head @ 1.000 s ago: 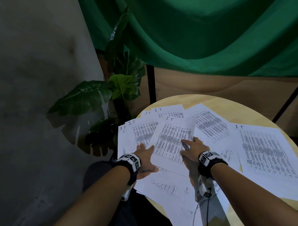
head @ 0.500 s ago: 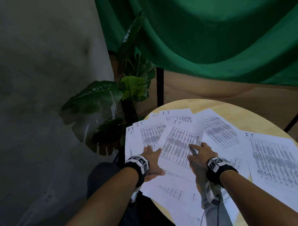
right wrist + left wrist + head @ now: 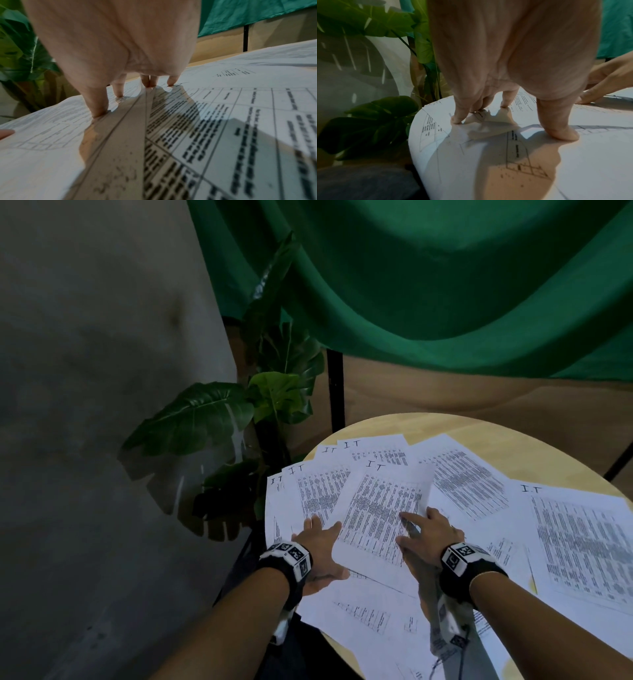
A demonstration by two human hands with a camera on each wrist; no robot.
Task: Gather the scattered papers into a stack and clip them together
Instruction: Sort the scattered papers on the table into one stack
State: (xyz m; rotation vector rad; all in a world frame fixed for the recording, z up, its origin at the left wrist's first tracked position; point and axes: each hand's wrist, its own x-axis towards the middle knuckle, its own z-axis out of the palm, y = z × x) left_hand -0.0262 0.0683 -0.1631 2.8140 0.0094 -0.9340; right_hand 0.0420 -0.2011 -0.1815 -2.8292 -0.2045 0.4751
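Lying fanned across the left half of the round wooden bench (image 3: 455, 428), overlapping at odd angles: printed papers (image 3: 383, 508), one separate sheet (image 3: 582, 539) sitting well apart at the right, several overhanging the near and left rim. Likely handling as light, limp and slippery sheet on sheet; probably best being dragged flat under fingertip pressure toward one pile, then being taken by the squared edges, since any corner pulled alone is likely creasing. No clip showing in any view.

Pressing down on the sheets near the left rim: left hand (image 3: 318, 546), fingers (image 3: 456, 119) spread, only tips touching, thumb planted apart. Pressing on the central tilted sheet: right hand (image 3: 428, 537), fingers (image 3: 118, 90) likewise splayed, pinching nothing.

Standing behind: grey wall (image 3: 96, 371), green drape (image 3: 445, 285), leafy plant (image 3: 212, 419) just beside the left rim.
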